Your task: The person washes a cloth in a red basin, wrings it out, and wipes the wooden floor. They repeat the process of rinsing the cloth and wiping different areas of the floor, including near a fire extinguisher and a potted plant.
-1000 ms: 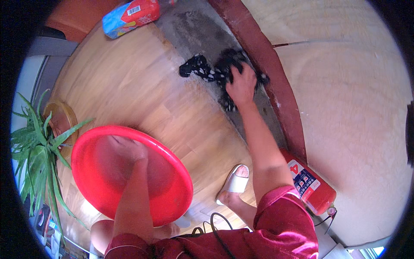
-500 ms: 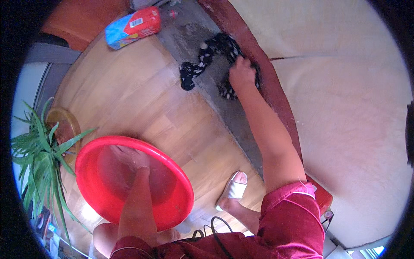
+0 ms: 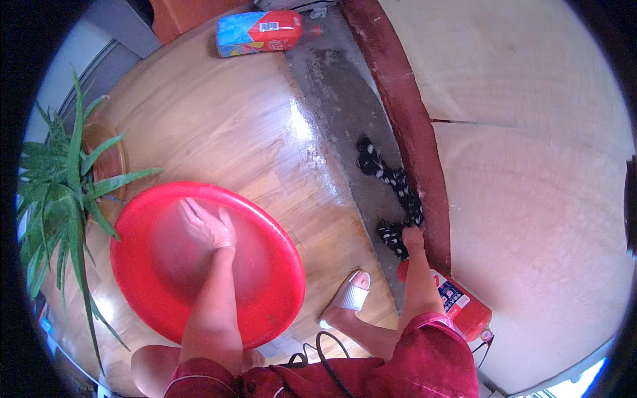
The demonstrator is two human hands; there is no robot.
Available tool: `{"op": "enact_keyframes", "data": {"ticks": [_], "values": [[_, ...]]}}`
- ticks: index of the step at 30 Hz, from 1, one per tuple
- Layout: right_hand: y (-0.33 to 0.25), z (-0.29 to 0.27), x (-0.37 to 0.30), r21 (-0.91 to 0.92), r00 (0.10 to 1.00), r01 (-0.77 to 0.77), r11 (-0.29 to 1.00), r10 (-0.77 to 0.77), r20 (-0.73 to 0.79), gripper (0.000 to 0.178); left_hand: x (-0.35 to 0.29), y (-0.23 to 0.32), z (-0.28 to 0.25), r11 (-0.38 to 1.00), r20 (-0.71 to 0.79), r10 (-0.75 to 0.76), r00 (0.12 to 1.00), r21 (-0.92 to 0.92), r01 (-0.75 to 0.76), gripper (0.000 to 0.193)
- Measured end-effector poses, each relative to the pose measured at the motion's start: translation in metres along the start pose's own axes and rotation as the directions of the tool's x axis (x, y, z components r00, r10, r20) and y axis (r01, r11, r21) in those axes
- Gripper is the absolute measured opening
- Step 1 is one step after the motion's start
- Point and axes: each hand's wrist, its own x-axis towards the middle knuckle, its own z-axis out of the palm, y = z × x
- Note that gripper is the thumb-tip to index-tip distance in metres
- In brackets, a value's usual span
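One red basin (image 3: 159, 302) stands at eight o'clock on the wooden floor (image 3: 219, 132). The left hand (image 3: 209, 227) is inside it, fingers straight and thumb set wide, holding nothing that shows. The basin looks stiff and, if filled, would be heavy and easily slopped; opposite sides of its rim should lift best. Toward three o'clock, a white-spotted black cloth (image 3: 399, 188) lies loosely curved on the grey strip (image 3: 332, 86). It is probably limp and slippery (damp, judging by the dark patches there), best gathered in a bunch. The right hand (image 3: 413, 237) touches its near end; how tightly those fingers close cannot be told. Around them, a spiky plant (image 3: 70, 199) crowds nine o'clock, a bottle (image 3: 259, 33) lies sideways at eleven, a white slipper (image 3: 355, 296) stands between five and six, and a red container (image 3: 476, 313) at four may hamper the right hand.
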Motion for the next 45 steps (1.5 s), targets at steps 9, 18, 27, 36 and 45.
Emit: {"op": "enact_keyframes", "data": {"ticks": [9,18,27,36,45], "values": [[-0.043,-0.061,0.03,0.675,0.783,-0.37,0.638,0.605,-0.142,0.028,-0.003,0.002,0.004,1.0,-0.035,-0.019,0.999,-0.01,0.018,0.082],[-0.11,-0.24,0.088,0.489,0.812,0.186,0.852,0.147,-0.565,0.043,-0.002,-0.006,0.007,0.998,-0.109,0.052,0.993,-0.016,-0.054,0.078],[-0.14,-0.277,0.1,0.57,0.789,0.136,0.811,0.26,-0.557,0.058,0.013,0.009,-0.004,0.999,-0.024,-0.021,0.999,0.043,0.022,0.069],[-0.043,-0.072,0.03,0.646,0.643,0.22,0.731,0.39,-0.659,0.027,0.009,0.013,-0.009,0.988,0.011,-0.064,0.998,0.14,0.062,0.066],[-0.088,-0.044,0.001,0.846,0.724,0.181,0.501,0.514,-0.46,0.017,0.007,0.003,-0.005,0.998,0.03,-0.029,0.999,0.047,0.028,0.072]]}}
